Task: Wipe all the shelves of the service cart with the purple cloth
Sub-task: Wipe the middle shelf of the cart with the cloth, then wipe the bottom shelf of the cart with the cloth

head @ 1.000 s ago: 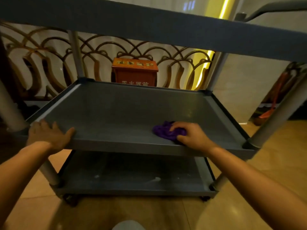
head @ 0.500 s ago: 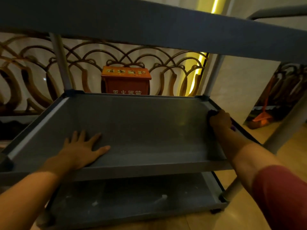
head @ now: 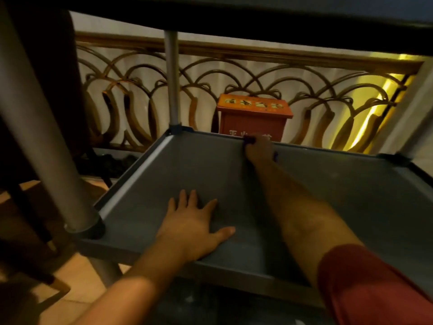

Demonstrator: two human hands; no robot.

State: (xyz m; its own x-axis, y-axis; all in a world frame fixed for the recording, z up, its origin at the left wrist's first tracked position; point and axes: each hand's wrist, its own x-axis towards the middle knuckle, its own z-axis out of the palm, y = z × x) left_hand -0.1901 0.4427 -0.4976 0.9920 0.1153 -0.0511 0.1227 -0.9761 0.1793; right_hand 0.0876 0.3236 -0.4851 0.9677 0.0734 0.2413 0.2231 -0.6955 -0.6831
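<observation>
The grey service cart's middle shelf [head: 351, 198] fills the view, under the dark top shelf [head: 234, 17]. My right hand [head: 259, 150] reaches to the shelf's far rim and is closed over the purple cloth [head: 248, 140], of which only small edges show around the fingers. My left hand [head: 192, 225] lies flat with fingers spread on the shelf's near left part, holding nothing. A strip of the bottom shelf [head: 210, 306] shows below the front rim.
Metal cart posts stand at the near left [head: 39, 137], far left [head: 172, 78] and far right [head: 407, 111]. Behind the cart are an orange box [head: 254, 116] and an ornate bronze railing [head: 131, 85]. Tiled floor [head: 77, 273] lies at the lower left.
My right hand has carried the cloth from the shelf's near middle to the right rim, then leftward along the far rim. My left hand shifted from the front rim onto the shelf surface. The view moved closer.
</observation>
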